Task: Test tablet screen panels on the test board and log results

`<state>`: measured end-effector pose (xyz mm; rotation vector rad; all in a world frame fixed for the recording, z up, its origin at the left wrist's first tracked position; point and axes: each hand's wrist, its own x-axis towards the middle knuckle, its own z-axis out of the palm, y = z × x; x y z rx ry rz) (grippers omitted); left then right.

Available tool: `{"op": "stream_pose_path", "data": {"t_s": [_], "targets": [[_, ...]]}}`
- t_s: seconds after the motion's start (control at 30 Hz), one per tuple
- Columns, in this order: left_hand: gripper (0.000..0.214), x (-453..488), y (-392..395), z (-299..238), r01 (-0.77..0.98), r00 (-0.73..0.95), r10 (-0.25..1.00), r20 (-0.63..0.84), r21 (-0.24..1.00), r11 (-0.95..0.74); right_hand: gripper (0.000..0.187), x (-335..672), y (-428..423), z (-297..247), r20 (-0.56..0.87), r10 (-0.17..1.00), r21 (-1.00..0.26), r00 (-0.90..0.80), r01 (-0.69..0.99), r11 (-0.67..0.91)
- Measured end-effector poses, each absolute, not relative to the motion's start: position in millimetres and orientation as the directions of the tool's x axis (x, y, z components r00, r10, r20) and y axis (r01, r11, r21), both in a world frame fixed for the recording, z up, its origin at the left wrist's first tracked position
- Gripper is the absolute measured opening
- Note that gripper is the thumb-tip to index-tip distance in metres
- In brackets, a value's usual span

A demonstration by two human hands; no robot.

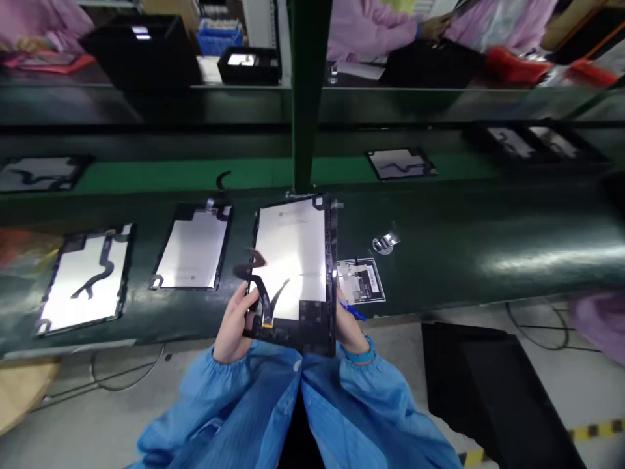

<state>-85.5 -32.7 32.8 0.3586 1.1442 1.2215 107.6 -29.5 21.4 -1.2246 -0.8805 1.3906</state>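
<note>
A tablet screen panel, silver-backed with a black frame, is held tilted up over the bench edge between both hands. My left hand grips its lower left edge, thumb in front near a dark ribbon cable that curls off the panel. On the opposite edge is my right hand, its fingers partly hidden behind the panel. A blue pen-like tool sticks out beside that hand; how it is held is unclear. Just right of the panel lies a printed label card with a white border.
Two more screen panels lie on the dark bench to the left. A clear-and-silver scrap sits at right. A green post rises ahead. Behind it is a belt carrying panels and black trays. Co-workers in pink sleeves work across.
</note>
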Motion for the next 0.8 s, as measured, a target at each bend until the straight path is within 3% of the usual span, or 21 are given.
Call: {"op": "stream_pose_path", "data": {"t_s": [0.17,0.33,0.43,0.7,0.8], "targets": [[0.047,-90.2,-18.3,19.3,-0.468,-0.167,0.907,-0.386,0.841,0.271,0.046,107.6,-1.9,15.7,-0.237,0.964,-0.884,0.118,-0.437,-0.164],[0.043,-90.5,-5.4,10.7,-0.382,-0.177,0.952,-0.251,0.909,0.169,0.044,110.4,22.9,23.9,-0.151,0.98,-0.882,0.126,-0.465,-0.076],[0.041,-91.0,-2.5,7.8,-0.337,-0.182,0.961,-0.206,0.932,0.136,0.042,107.9,36.9,23.6,-0.109,0.987,-0.906,0.121,-0.42,-0.049],[0.049,-95.8,5.7,-13.5,-0.338,-0.203,0.907,-0.369,0.896,0.289,0.073,100.8,63.6,-21.0,-0.121,0.987,-0.983,0.103,-0.153,-0.105],[0.048,-97.1,7.0,-16.7,-0.237,-0.154,0.934,-0.324,0.929,0.283,0.078,97.1,65.9,-28.0,-0.074,0.982,-0.993,0.173,-0.101,-0.057]]}}
